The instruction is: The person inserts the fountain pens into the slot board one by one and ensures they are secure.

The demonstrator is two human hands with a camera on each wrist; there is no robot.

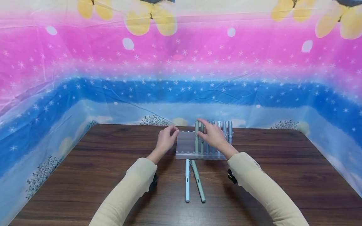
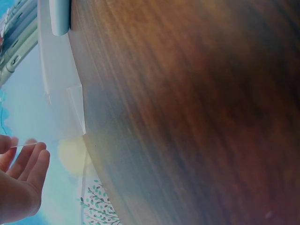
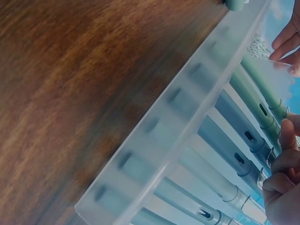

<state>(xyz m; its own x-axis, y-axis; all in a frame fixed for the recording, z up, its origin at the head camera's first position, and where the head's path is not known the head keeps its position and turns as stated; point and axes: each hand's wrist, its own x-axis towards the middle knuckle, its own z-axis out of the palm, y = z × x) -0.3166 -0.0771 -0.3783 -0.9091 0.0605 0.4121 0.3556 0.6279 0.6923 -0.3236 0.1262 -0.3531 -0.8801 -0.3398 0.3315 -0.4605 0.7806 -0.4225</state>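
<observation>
A frosted clear pen rack [image 1: 185,142] with notched ledges stands toward the back of the table, several capped pens upright in its right part. At the rack's upper left corner, my left hand [image 1: 166,138] pinches the thin edge between thumb and fingers. My right hand [image 1: 214,135] holds the leftmost green pen [image 1: 196,145] by its cap, index finger at the top and thumb lower down. Behind that hand, the blue pens [image 3: 239,126] are partly hidden. In front of the rack lie a light blue pen [image 1: 187,185] and another green pen [image 1: 199,185], their upper ends close together.
The dark wooden table [image 1: 113,150] runs back to a hanging cloth [image 1: 175,91] printed with snowflakes, which surrounds it on the back and both sides. The rack stands near the table's back edge.
</observation>
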